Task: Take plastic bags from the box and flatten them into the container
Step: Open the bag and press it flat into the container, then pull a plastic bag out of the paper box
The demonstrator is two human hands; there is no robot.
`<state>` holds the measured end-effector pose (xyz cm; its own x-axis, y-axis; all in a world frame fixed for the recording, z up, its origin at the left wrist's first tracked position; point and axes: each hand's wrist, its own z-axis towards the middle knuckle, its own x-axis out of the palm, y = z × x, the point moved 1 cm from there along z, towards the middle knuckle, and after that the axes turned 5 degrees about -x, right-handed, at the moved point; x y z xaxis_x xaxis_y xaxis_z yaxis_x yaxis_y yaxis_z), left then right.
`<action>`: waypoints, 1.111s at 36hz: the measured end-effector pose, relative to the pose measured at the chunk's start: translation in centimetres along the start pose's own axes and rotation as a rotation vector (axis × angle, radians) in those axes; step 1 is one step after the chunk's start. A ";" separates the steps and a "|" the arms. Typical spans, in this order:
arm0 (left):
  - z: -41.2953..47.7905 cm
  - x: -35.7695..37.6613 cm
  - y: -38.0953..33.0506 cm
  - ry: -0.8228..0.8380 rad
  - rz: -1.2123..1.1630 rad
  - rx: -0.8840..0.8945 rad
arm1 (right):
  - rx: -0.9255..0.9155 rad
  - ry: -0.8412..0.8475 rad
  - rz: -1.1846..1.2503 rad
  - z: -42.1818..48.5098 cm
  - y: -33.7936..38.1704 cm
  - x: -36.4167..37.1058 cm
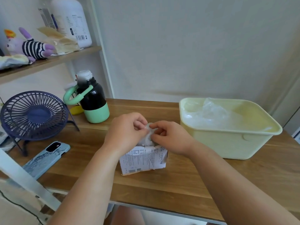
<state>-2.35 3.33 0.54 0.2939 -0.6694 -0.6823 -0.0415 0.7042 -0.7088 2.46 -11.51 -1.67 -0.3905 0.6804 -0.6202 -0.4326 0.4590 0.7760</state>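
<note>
A small white printed box (142,159) stands on the wooden table (162,184), its top open. A clear plastic bag (148,135) sticks up out of it. My left hand (125,133) and my right hand (168,137) meet just above the box, and both pinch the top of that bag between thumb and fingers. To the right sits a pale yellow container (230,140) with clear plastic bags (212,114) lying inside it.
A black and green bottle (93,101) stands behind the box on the left. Further left are a dark blue desk fan (33,116) and a phone (47,158) in a light blue case. A shelf (48,60) with a plush toy hangs above.
</note>
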 end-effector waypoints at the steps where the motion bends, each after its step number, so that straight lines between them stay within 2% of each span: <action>1: 0.0 0.0 -0.1 0.015 -0.084 0.019 | -0.020 0.001 0.008 0.0 -0.1 0.0; 4: 0.0 0.2 -0.2 0.103 -0.270 0.040 | -0.072 -0.025 0.036 0.1 0.0 0.0; 7: -0.1 0.3 0.1 0.163 -0.345 0.027 | -0.034 -0.058 0.122 0.0 -0.1 -0.2; 11: 0.0 0.4 1.0 0.282 -0.179 -0.036 | 0.088 -0.091 0.374 0.3 -0.3 -0.8; 15: -0.2 0.5 0.6 0.329 -0.023 -0.055 | 0.087 -0.155 0.520 0.5 0.2 -1.8; 19: -0.4 0.7 -0.1 0.303 0.023 -0.046 | 0.026 -0.428 0.738 0.6 1.0 -3.5; 21: -0.7 0.7 -0.6 0.300 -0.008 -0.040 | -0.003 -0.502 0.841 0.4 1.4 -4.6; 27: -0.4 1.3 -3.2 0.158 -0.236 0.039 | -0.108 -0.443 1.157 -1.1 2.4 -7.0; 30: 0.3 2.5 -4.8 0.009 -0.314 0.150 | -0.103 -0.443 1.222 -1.8 2.1 -8.0; 33: 1.2 3.2 -6.2 -0.244 -0.140 0.378 | -0.017 -0.505 1.295 -2.8 1.5 -9.7; 36: 2.2 3.8 -7.5 -0.422 0.141 0.678 | 0.035 -0.477 1.178 -3.9 1.0 -12.3; 38: 2.8 4.5 -8.5 -0.486 0.261 0.789 | 0.056 -0.418 1.069 -4.4 1.0 -13.8; 40: 3.0 5.4 -9.5 -0.493 0.301 0.840 | 0.058 -0.435 0.945 -4.6 0.6 -14.8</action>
<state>2.48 -6.25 4.16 0.7505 -0.3985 -0.5272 0.4490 0.8928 -0.0356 4.25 -23.94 7.46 -0.2185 0.9185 0.3296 -0.0584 -0.3494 0.9351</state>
